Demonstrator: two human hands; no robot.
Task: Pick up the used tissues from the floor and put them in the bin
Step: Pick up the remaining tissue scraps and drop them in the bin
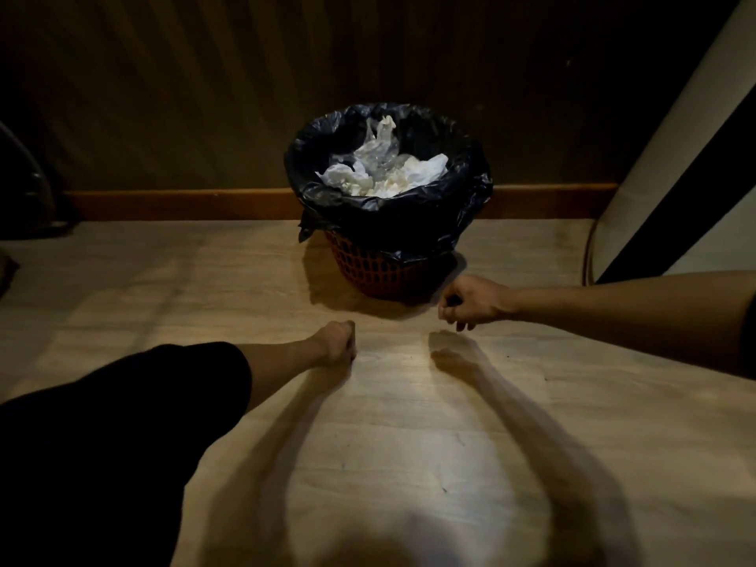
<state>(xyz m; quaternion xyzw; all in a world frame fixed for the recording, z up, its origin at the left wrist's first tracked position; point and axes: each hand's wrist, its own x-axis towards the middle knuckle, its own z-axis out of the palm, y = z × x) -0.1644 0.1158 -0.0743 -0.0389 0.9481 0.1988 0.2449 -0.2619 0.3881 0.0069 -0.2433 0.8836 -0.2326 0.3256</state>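
A red mesh bin [370, 270] lined with a black bag [392, 223] stands against the wall on the pale wooden floor. White crumpled tissues [386, 173] and some clear plastic fill its top. My left hand [337, 343] rests as a fist on the floor, in front of the bin and to its left. My right hand [470, 300] hovers just above the floor beside the bin's lower right, fingers curled loosely with nothing visible in them. I see no tissue on the floor.
A brown skirting board [184, 204] runs along the dark wall behind the bin. A white and black slanted panel [675, 190] leans at the right. Dark objects [28, 198] sit at the far left. The room is dim.
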